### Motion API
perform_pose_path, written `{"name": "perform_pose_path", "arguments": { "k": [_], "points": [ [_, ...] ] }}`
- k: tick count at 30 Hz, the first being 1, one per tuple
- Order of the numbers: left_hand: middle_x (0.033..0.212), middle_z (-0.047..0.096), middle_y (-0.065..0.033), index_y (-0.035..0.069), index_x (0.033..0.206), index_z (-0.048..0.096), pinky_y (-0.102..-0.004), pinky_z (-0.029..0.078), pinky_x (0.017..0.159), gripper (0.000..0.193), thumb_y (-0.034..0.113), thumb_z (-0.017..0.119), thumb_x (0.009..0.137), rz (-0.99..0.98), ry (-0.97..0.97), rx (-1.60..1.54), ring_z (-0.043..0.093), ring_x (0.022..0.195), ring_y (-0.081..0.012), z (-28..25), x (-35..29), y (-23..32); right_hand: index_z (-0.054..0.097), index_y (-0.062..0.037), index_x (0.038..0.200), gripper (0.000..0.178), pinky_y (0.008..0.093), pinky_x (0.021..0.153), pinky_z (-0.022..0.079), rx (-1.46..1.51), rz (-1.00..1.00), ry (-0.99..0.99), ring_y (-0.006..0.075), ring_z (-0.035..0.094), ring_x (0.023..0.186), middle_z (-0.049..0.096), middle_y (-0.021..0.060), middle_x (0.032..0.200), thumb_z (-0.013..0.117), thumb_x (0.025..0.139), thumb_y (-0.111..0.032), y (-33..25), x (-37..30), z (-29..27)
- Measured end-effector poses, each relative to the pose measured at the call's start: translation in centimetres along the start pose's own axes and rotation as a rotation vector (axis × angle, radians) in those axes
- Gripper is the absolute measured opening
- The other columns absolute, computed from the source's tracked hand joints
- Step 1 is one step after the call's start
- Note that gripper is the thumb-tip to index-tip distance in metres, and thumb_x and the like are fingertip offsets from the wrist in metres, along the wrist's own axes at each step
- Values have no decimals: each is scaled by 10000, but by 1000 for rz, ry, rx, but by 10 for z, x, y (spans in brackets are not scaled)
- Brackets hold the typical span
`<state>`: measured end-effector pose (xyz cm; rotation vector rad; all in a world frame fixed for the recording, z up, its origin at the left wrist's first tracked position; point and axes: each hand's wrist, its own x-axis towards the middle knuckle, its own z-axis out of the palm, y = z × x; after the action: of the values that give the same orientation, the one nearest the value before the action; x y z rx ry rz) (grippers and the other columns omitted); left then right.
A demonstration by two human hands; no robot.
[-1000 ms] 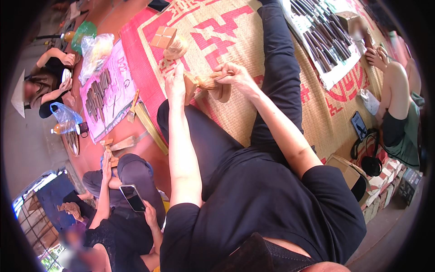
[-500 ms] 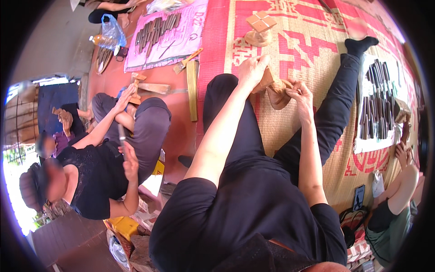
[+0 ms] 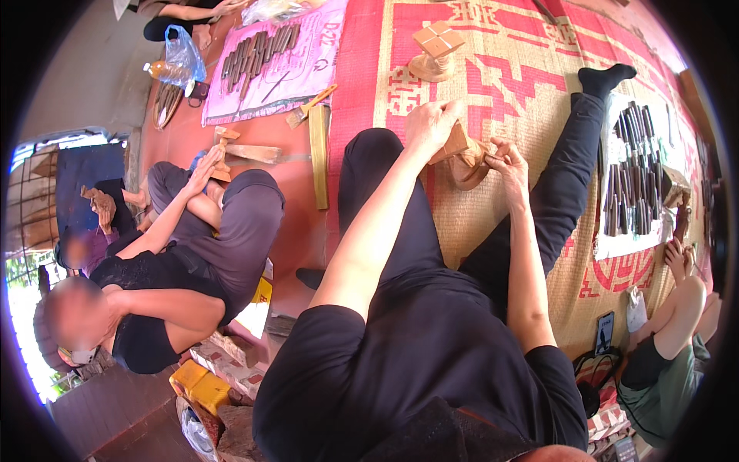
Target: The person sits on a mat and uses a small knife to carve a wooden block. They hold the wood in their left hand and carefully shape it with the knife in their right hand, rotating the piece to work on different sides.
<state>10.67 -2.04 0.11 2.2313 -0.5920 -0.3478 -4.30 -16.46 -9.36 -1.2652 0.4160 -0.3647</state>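
Observation:
My left hand [image 3: 431,129] is closed around the squared block end of a brown wooden carving [image 3: 460,150]. The carving is held over the mat between my legs, its rounded, flared end turned toward my right hand [image 3: 508,165]. The fingers of that hand are bent and pressed together at the rounded rim. Anything small between them is too hard to make out. Beyond my left hand, a similar wooden piece [image 3: 433,68] stands upright on the mat, with a square top marked by a pale cross and a round base.
A red and straw-coloured mat [image 3: 477,231] lies under my legs. Chisel-like tools [image 3: 633,173] lie on a white sheet at right, more [image 3: 258,58] on a pink sheet at far left. A brush [image 3: 312,106] and wooden strip [image 3: 318,158] lie nearby. Co-workers sit on both sides.
My right fingers have shifted slightly at the rounded end, and the carving has turned a little. The co-worker at left has raised a hand to the head. The whole view has shifted slightly.

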Motion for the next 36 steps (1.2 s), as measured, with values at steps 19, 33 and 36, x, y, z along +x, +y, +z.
{"name": "perform_pose_path", "arguments": {
  "k": [19,33,36],
  "points": [
    [660,605,-119,61,761,630,-398,438,664,591,611,442,871,-82,-37,-4,627,700,-261,0,6,1,615,-48,815,129,333,975,426,86,-25,-9,175,506,1146,507,66,1262,725,771,3,0,-2,25],
    [730,662,-173,60,786,669,-441,464,708,570,574,434,863,-69,-9,-42,658,761,-340,-5,13,0,615,-19,818,121,340,1003,384,-9,-87,62,178,503,1131,537,65,1209,727,775,-35,25,-4,2],
    [731,658,-180,51,780,660,-440,467,713,565,562,437,866,-32,-9,-82,660,770,-343,-9,10,-3,612,-22,813,115,328,974,399,-98,-173,83,167,506,1119,531,65,1201,722,782,-22,1,-3,20]
  ]
}}
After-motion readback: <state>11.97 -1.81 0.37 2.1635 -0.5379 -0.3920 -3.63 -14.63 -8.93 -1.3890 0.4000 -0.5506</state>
